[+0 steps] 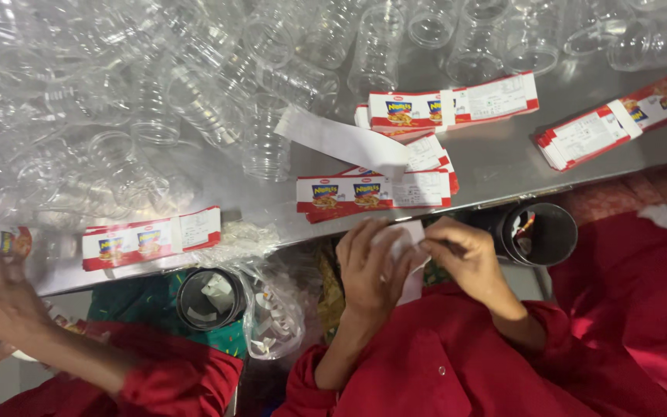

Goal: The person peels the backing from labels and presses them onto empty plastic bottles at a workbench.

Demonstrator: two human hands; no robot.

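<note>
The left hand (370,262) and right hand (465,255) meet just below the edge of the metal surface (503,154), fingers pinched together on a white label strip (404,245) held against the red lap. The thin strip could tear or curl if pulled unevenly. Both wrists bend inward, palms half turned toward each other.

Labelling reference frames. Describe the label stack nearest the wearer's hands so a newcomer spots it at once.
Start at the metal table, strewn with clear plastic jars. At its near edge, just above the left hand and right hand, lies a fanned stack of red and white labels. Unlike other stacks, a loose white strip lies across it.
</note>
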